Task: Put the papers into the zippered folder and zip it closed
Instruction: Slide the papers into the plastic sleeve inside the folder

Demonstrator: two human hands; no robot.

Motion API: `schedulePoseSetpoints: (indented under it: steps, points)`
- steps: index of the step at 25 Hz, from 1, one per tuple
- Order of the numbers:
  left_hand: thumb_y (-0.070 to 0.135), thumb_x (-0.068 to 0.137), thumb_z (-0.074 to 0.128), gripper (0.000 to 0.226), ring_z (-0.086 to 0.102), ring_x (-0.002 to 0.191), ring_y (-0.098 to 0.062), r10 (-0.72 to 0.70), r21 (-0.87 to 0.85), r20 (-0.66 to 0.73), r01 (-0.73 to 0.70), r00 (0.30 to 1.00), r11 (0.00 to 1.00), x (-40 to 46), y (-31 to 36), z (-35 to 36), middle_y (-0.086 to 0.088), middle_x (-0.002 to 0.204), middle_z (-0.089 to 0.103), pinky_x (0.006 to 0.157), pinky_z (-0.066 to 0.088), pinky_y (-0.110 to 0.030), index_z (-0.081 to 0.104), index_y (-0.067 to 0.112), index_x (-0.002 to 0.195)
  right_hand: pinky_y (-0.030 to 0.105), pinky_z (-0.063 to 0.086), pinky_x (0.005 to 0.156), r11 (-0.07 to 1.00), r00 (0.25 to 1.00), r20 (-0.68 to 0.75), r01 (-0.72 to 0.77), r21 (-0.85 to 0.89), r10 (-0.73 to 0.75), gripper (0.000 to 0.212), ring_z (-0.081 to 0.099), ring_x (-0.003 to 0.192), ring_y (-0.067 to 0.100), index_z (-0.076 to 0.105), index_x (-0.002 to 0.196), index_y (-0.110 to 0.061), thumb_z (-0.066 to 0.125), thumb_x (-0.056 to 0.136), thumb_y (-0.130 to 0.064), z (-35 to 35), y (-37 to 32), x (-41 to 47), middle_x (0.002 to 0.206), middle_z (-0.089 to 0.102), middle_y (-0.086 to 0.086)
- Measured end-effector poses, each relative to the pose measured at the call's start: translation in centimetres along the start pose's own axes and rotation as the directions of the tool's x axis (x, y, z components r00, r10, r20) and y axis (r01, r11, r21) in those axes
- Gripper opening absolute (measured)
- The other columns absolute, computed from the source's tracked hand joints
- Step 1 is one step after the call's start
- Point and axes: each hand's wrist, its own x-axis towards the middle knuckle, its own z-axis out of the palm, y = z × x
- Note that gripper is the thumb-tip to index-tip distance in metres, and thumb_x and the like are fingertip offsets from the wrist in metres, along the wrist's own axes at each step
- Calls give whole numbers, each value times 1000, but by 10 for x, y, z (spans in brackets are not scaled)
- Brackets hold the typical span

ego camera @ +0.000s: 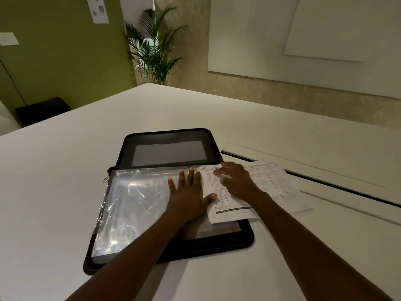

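A black zippered folder lies open on the white table, its far flap raised a little. A clear plastic sleeve covers the near half. My left hand lies flat on the sleeve with straight fingers, its thumb on the edge of the printed papers. The papers stick out over the folder's right side onto the table. My right hand rests on top of the papers, fingers spread and slightly bent toward their upper left corner. A zip pull shows at the folder's left spine.
The white table reaches left and far. A long dark slot with a raised lid runs across it to the right of the papers. A potted palm and a dark box stand beyond the table.
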Motion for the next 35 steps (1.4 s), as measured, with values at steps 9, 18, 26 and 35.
schedulePoseSetpoints:
  steps: [9, 18, 26, 35]
  points:
    - [84, 71, -4, 103, -12, 148, -30, 44, -44, -32, -45, 999, 998, 1, -5, -2, -3, 163, -7, 114, -9, -57, -1, 23, 154, 45, 33, 89, 922, 991, 40, 136, -363, -130, 49, 37, 111, 25, 34, 139, -41, 30, 91, -51, 11, -2, 9, 126, 41, 4]
    - [75, 82, 1, 82, -16, 147, -28, 57, -78, -62, -62, 996, 995, -2, -6, 0, 1, 163, -8, 113, -15, -53, 0, 33, 153, 46, 34, 88, 826, 959, 123, 282, -488, -255, 59, 47, 101, 28, 38, 138, -29, 25, 89, -60, 7, -13, 20, 110, 53, 11]
    - [83, 75, 0, 89, -21, 146, -26, 53, -78, -53, -57, 997, 995, -4, -5, -3, 2, 162, -12, 112, -15, -55, -7, 37, 151, 45, 36, 89, 791, 933, 192, 360, -495, -305, 51, 49, 104, 26, 44, 134, -29, 38, 91, -55, -2, -12, 25, 110, 55, 8]
    - [100, 59, 11, 119, -23, 144, -35, 102, 46, 66, -105, 993, 993, -15, -3, -6, -8, 160, -19, 111, -12, -66, -14, 28, 151, 53, 31, 103, 869, 893, -237, -435, -234, 383, 57, 42, 126, 35, 44, 137, -18, 55, 90, -47, -47, 82, -45, 140, 46, 12]
